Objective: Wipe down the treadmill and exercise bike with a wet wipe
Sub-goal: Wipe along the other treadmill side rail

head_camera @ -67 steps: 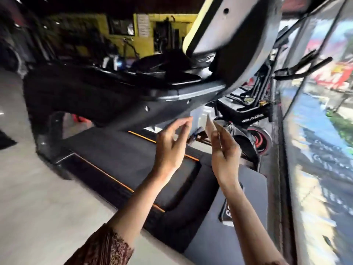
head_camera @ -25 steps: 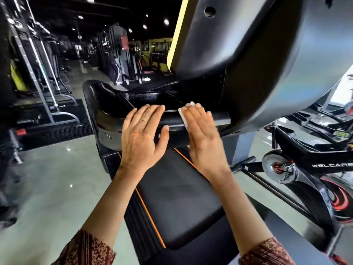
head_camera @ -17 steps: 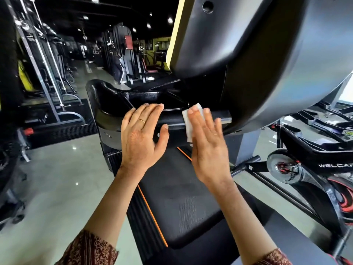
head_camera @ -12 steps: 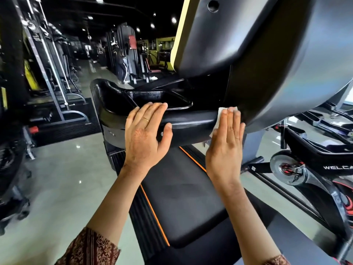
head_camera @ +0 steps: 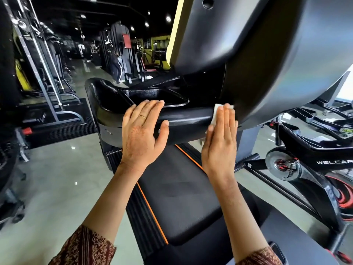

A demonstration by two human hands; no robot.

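The wet wipe [head_camera: 215, 114] is a white sheet lying flat on the right end of the treadmill's [head_camera: 267, 54] black crossbar [head_camera: 187, 121], at the joint where the crossbar meets the large dark console housing [head_camera: 248, 77]. Only its upper and left edges show; the rest is covered.

The right hand [head_camera: 219, 146] presses the wipe against the crossbar with its fingers straight and held together, palm toward the bar. It does not curl around the wipe.

The left hand [head_camera: 141, 138] rests on the same crossbar, further left and apart from the right hand. Its fingers lie straight over the top edge, the thumb is spread out on the near face, and nothing is gripped. One finger carries a ring [head_camera: 142, 117].

Below both hands, the black running belt [head_camera: 177, 188] extends toward the near edge, with an orange stripe [head_camera: 150, 211] along its left side.

The exercise bike [head_camera: 305, 163] stands to the right of the treadmill, lettered "WELCAR" on its frame, and neither hand touches it.

A glossy grey floor [head_camera: 57, 178] lies to the left. Weight machines [head_camera: 47, 54] stand at the far left. A patterned brown sleeve [head_camera: 86, 247] covers the left forearm at the near edge.
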